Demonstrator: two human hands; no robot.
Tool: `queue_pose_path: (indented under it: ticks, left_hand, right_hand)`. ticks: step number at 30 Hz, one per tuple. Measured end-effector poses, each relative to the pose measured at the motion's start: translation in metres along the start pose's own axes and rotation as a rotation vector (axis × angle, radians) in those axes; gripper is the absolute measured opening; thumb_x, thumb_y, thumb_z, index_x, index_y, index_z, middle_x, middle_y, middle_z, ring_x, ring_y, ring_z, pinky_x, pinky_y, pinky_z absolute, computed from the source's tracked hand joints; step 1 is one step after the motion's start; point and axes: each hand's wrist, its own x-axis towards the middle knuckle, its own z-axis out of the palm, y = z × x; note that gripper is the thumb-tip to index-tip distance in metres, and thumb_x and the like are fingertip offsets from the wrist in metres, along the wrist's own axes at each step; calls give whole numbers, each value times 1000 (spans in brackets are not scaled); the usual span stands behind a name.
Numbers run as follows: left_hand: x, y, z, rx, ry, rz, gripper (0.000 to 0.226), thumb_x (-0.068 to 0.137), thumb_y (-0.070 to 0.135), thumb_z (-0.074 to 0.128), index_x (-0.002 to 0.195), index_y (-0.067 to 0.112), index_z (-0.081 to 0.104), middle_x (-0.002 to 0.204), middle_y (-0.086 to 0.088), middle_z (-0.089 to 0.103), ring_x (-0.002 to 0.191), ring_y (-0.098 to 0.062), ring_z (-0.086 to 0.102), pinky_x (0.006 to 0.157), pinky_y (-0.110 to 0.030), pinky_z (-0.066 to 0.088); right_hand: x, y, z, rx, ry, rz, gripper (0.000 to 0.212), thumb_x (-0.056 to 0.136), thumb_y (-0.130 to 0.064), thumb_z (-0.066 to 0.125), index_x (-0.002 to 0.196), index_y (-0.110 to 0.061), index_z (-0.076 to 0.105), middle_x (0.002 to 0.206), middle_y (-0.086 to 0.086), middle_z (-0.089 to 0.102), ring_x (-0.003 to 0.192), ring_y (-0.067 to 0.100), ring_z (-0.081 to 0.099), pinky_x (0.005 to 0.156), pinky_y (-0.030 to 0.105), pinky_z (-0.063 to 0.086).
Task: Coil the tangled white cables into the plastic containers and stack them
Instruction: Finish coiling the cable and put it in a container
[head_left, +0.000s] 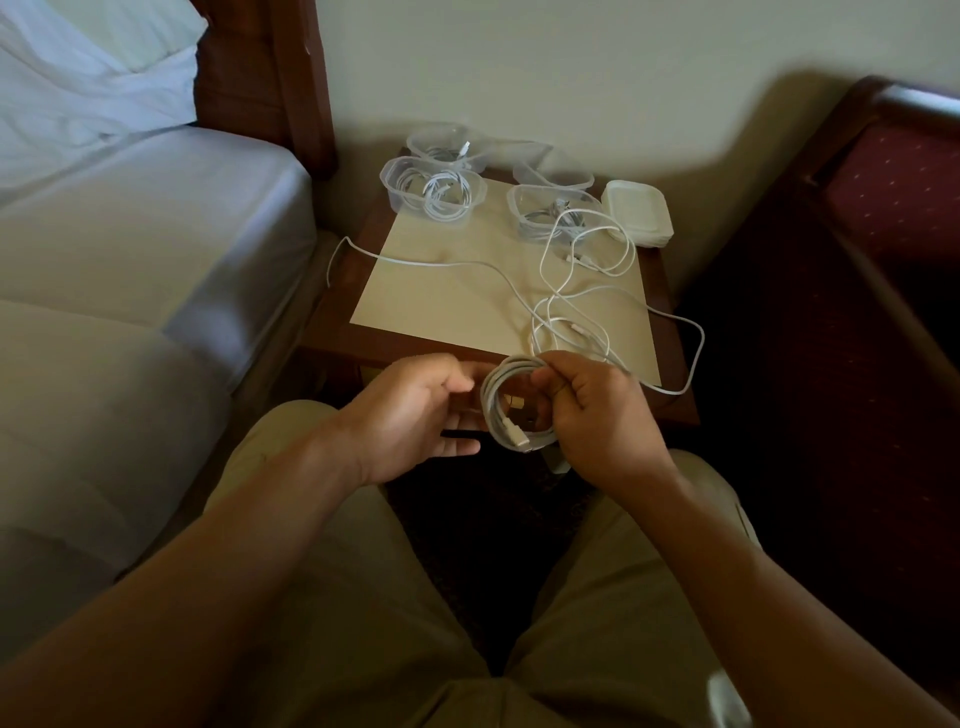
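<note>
The bed (130, 234) with its white sheets lies off beyond the left hand's side of the grip, and a dark red upholstered seat (893, 182) stands off to the other side, so the person sits squeezed between them with knees apart and works over the gap. Just beyond the grip is the small bedside surface (441, 291), brown-edged with a pale top, close enough that cables can be drawn off it without reaching. At its far end, well away from the grip, stand the clear plastic containers (434, 192): three seem to hold coiled cable already, one at the back right looks empty, and a pile of white lids (638, 210) sits beside them, probably parked there until the tubs are ready to close and stack. Nearer, the loose tangled cables (576, 291) sprawl across the surface, one strand trailing off the edge toward the bed and another looping over the side by the seat. The right hand (602, 415) is closed around the coiled white cable (506, 405), pinching its turns together so the ring cannot spring apart; a strand appears to run from it up toward the tangle. The left hand (415, 410) is just beside the coil with fingers relaxed and holding nothing, seemingly placed to steady the ring. A connector end (522, 446) lies against the ring's lower edge.
</note>
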Motion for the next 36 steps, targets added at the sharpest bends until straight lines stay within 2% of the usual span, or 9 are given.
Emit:
queue_pose_path:
  ticks: [4,9,12,15,19,24,29,32,36]
  left_hand:
    - [2,-3,13,88,112,113,45,88,45,69,119,14,66,116,-8,74,113,-26,69,103,-47,51]
    - [-3,3,15,-38,21,142,23,90,25,61,103,6,66,77,-2,67,84,-19,69,88,-41,57]
    - [-4,5,15,-82,-63,71,18,99,23,54,93,14,69,71,-1,55,80,-19,64,88,-42,55]
    - [-3,3,18,-58,-58,31,25,101,19,50,84,19,69,67,0,49,77,-18,62,87,-43,53]
    - [-2,-3,18,103,17,68,20,100,4,52,104,9,71,75,0,69,78,-16,66,84,-37,57]
    - [-1,-6,18,126,12,14,24,100,-2,49,111,5,69,85,-4,73,88,-21,71,91,-43,59]
    - [-5,-4,12,157,-87,-33,33,97,-10,50,129,-3,58,91,-4,73,109,-29,72,98,-45,56]
    - [-3,-2,13,94,-38,-41,28,95,-11,49,119,-2,61,91,-7,72,109,-31,72,101,-49,53]
    - [1,-5,15,121,77,9,18,101,22,58,90,20,72,88,-6,72,104,-32,70,105,-52,48]
  right_hand:
    - [0,-3,4,-31,43,-18,24,103,-19,50,87,-25,67,61,-5,62,53,18,61,52,44,54]
    - [-1,-4,3,-67,41,-54,24,103,-17,50,84,-23,64,60,-7,59,53,16,58,52,44,52]
    - [-1,-3,0,-82,-6,-59,24,103,-16,49,88,-23,66,63,-11,60,56,14,59,54,44,53]
    - [-1,-1,0,-44,-93,-18,25,105,-17,47,88,-20,65,68,-3,62,58,22,61,55,48,54]
    - [-2,2,1,-32,-201,46,25,107,-25,46,90,-20,63,74,3,65,64,28,64,60,52,56]
    - [-1,6,-4,-89,-290,57,27,107,-25,46,86,-23,62,73,0,66,65,16,63,63,40,56]
    - [-2,11,-3,-176,-243,25,23,105,-20,45,88,-22,61,71,1,64,61,22,61,59,47,54]
    - [-2,11,-1,-224,-180,-32,21,100,-12,44,91,-22,60,72,0,63,59,21,60,56,49,53]
    - [-2,11,0,-218,-137,-41,22,100,-10,44,88,-21,59,69,-3,62,57,19,59,54,45,53]
